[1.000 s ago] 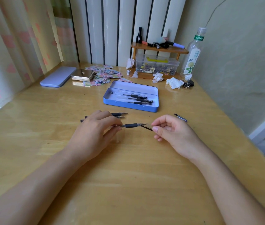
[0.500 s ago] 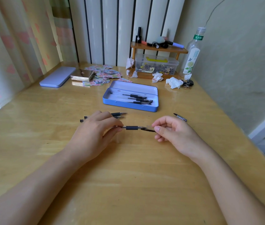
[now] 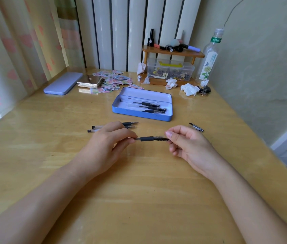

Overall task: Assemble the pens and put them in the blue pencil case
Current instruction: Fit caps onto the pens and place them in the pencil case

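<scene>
I hold one pen (image 3: 147, 138) level above the wooden table, between both hands. My left hand (image 3: 107, 145) pinches its clear barrel. My right hand (image 3: 186, 145) grips the black cap (image 3: 162, 139), which sits over the pen's tip end. Two uncapped pens (image 3: 130, 124) lie on the table just behind my left hand. A loose black cap (image 3: 196, 127) lies to the right of my right hand. The open blue pencil case (image 3: 141, 115) stands further back with several capped pens (image 3: 149, 108) inside.
The case's blue lid (image 3: 63, 83) lies at the back left beside a metallic box (image 3: 89, 81) and scattered stickers (image 3: 114, 80). A small wooden shelf (image 3: 172, 53), a clear plastic box (image 3: 170, 71), crumpled tissues (image 3: 189, 89) and a bottle (image 3: 208, 62) stand at the back right.
My right hand has moved left and brought the black cap onto the pen's tip; the cap was tilted and apart from it before. My left hand has stayed put.
</scene>
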